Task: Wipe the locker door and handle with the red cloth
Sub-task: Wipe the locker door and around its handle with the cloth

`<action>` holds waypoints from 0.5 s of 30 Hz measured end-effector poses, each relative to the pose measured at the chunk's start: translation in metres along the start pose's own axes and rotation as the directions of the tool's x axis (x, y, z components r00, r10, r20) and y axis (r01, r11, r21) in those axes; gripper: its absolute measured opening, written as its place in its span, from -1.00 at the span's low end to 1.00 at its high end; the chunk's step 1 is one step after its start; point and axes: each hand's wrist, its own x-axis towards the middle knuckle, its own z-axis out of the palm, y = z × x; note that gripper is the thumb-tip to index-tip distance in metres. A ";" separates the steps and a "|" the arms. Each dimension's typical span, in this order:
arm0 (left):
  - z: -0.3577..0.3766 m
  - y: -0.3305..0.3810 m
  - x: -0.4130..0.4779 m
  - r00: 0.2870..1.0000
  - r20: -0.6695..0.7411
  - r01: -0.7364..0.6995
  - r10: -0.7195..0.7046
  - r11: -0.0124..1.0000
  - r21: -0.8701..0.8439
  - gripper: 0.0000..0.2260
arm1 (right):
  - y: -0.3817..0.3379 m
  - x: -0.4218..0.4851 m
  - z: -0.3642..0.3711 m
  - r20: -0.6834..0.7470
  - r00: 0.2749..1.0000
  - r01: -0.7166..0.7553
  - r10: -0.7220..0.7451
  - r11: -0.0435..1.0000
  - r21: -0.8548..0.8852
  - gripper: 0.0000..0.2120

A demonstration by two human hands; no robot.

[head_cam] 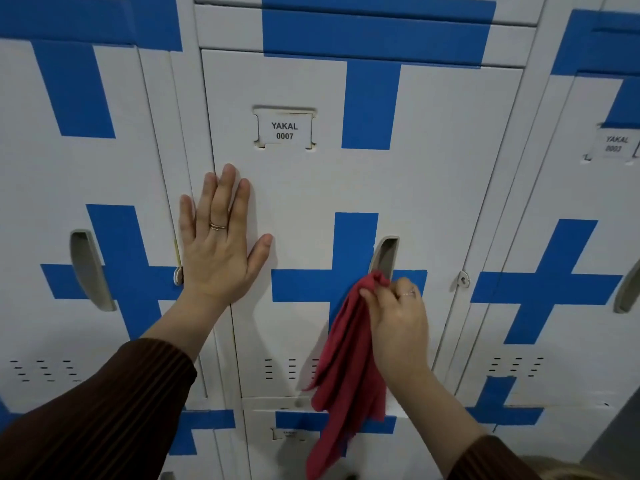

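Handle step: right hand (398, 317) pinches red cloth (349, 362) at recessed handle (386, 254). Left hand (221, 244) flat, fingers spread, braces locker door (433, 174). Next, probably rub inside the recess.

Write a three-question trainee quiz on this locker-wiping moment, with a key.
1. True or false: the left hand grips the red cloth.
2. The right hand presses the cloth at: A) name label B) handle C) vent slots
3. What number does the label show?

Key: 1 false, it lies flat on the locker door; 2 B; 3 0007.
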 end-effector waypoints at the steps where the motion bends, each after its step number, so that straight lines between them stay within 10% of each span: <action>1: 0.000 0.001 0.001 1.000 -0.011 -0.005 0.005 1.000 0.003 -0.41 | 0.004 -0.008 0.000 0.015 1.000 0.011 -0.010 0.999 -0.035 -0.69; 15: -0.001 0.002 0.004 1.000 -0.009 0.001 -0.001 0.999 -0.048 -0.39 | 0.006 -0.007 -0.005 0.113 0.993 0.034 -0.021 0.994 -0.107 -0.70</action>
